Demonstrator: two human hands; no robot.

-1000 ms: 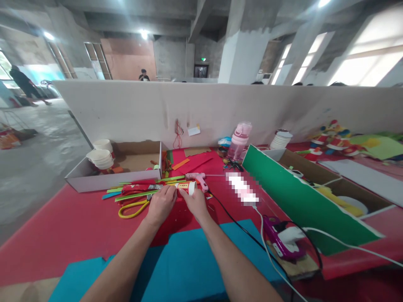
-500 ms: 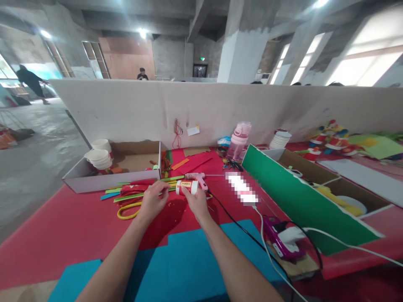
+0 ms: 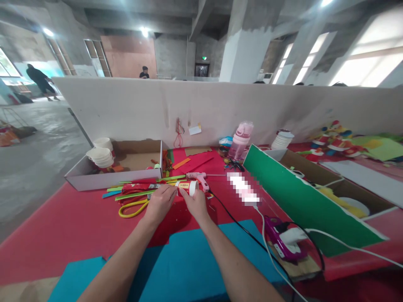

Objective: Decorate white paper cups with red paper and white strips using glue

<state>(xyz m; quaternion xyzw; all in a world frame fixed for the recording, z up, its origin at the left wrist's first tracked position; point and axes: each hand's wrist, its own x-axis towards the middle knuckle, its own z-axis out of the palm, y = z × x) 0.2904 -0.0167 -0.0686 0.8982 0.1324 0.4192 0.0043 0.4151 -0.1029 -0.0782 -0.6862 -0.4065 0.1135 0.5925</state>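
My right hand (image 3: pixel 197 204) is closed around a small white paper cup (image 3: pixel 192 187) with a red band and a yellow label, held on its side above the table. My left hand (image 3: pixel 161 204) has its fingers pinched together at the cup's left end; whatever is between the fingertips is hidden. Just behind the cup lies a pink glue gun (image 3: pixel 201 180) with a black cord. Beside my left hand are yellow-handled scissors (image 3: pixel 129 209) and several coloured strips (image 3: pixel 134 195).
Blue sheets (image 3: pixel 201 260) cover the near part of the red table (image 3: pixel 78 226). A white cardboard box (image 3: pixel 110 181) holding paper cups stands left. On the right are a green-sided box (image 3: pixel 296 201), a purple power strip (image 3: pixel 283 241) and cables. A pink bottle (image 3: pixel 241 140) stands near the white partition (image 3: pixel 135 107).
My left hand has moved right, up to the cup's left end, and its fingers have closed together. My right hand keeps the cup in nearly the same place.
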